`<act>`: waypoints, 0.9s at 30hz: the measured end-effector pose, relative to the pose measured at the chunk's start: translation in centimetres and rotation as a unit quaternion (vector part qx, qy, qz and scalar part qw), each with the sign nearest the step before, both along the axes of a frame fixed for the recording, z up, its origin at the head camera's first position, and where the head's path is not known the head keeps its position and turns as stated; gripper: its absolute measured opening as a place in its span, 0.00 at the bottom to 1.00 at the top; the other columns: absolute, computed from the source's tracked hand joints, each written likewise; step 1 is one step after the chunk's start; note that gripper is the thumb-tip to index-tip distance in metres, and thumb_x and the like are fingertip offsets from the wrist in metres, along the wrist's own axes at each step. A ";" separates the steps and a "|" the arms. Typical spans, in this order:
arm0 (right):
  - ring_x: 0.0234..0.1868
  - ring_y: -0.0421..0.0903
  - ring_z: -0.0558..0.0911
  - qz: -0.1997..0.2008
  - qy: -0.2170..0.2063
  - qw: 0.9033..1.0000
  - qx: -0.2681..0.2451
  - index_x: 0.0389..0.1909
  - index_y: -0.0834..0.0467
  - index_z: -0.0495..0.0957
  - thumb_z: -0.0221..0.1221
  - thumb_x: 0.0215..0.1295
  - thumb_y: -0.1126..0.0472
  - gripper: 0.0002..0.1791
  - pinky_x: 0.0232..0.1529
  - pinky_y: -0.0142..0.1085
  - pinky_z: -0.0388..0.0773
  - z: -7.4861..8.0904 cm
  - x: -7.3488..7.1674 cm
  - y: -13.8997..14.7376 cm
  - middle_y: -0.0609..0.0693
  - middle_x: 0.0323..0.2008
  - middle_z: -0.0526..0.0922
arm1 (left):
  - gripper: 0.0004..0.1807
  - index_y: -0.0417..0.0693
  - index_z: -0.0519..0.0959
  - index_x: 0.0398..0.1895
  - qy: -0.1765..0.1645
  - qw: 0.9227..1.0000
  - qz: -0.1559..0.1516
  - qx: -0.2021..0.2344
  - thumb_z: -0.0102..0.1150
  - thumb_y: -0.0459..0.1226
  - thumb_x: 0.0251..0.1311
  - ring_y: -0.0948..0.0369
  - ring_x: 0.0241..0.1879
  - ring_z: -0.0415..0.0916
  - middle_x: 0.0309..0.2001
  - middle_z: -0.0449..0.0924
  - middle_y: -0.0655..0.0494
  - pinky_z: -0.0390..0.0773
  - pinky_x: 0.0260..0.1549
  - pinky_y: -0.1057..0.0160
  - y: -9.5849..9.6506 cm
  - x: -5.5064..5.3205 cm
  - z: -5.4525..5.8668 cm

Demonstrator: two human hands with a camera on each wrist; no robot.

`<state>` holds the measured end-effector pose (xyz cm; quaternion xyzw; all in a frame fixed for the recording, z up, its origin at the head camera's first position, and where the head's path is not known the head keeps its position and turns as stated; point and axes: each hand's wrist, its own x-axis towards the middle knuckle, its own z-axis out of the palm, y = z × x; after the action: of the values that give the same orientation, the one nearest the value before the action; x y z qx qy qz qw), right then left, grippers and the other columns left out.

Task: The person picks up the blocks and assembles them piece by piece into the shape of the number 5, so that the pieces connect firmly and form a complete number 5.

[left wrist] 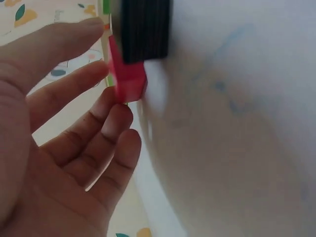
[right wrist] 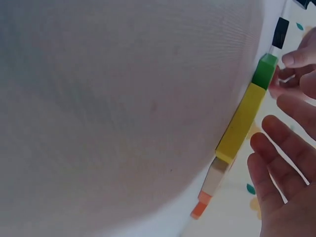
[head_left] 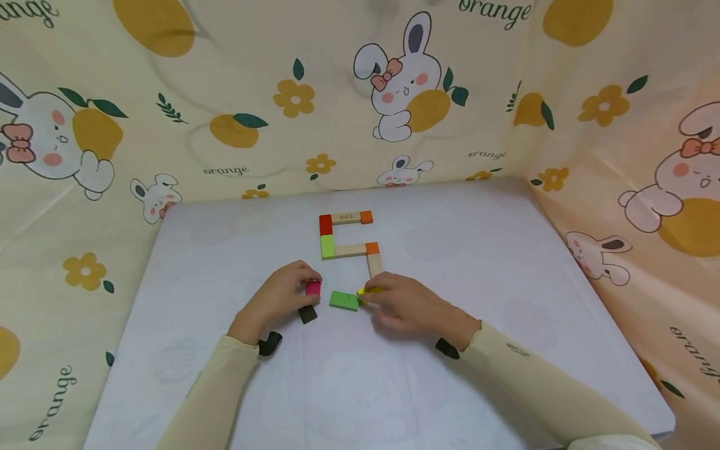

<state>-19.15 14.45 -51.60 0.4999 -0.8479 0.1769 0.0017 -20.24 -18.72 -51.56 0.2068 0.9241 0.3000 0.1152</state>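
My left hand (head_left: 278, 294) reaches in from the left and holds a pink block (head_left: 313, 288) between thumb and fingers. In the left wrist view, the fingertips (left wrist: 118, 111) touch the pink block (left wrist: 129, 81). Close below lies a black block (head_left: 307, 314). A green block (head_left: 344, 300) lies flat between the hands. My right hand (head_left: 407, 303) hovers over a yellow block (head_left: 360, 295), partly covering it. In the right wrist view, the fingers (right wrist: 274, 131) are extended and apart from the yellow block (right wrist: 241, 122), which meets the green block's end.
Farther back, a red block (head_left: 325, 224), a lime block (head_left: 327, 247), orange blocks (head_left: 367, 217) and plain wooden blocks (head_left: 350, 250) form a bent line on the white table (head_left: 225, 250). A patterned cloth (head_left: 236, 81) hangs behind and at the sides.
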 end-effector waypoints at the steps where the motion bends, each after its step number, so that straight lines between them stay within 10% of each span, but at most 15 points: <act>1: 0.64 0.49 0.77 0.000 0.000 1.000 0.005 0.65 0.55 0.86 0.62 0.71 0.59 0.22 0.64 0.43 0.79 -0.1 0.0 -0.1 0.50 0.61 0.83 | 0.21 0.47 0.87 0.60 -0.001 1.000 0.000 -0.006 0.77 0.40 0.65 0.55 0.51 0.77 0.53 0.81 0.57 0.81 0.57 0.51 0.2 0.0 -0.1; 27: 0.66 0.49 0.75 -0.004 -0.015 0.999 0.030 0.63 0.55 0.87 0.61 0.72 0.58 0.21 0.66 0.42 0.77 -0.5 -0.3 -0.5 0.51 0.63 0.82 | 0.13 0.50 0.89 0.52 -0.025 0.999 -0.033 0.000 0.75 0.36 0.66 0.57 0.51 0.77 0.51 0.82 0.60 0.83 0.52 0.56 2.1 0.1 0.0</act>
<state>-19.44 13.98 -52.13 0.4938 -0.8545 0.1588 -0.0256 -20.11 -16.66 -51.56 0.2295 0.9136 0.3013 0.1478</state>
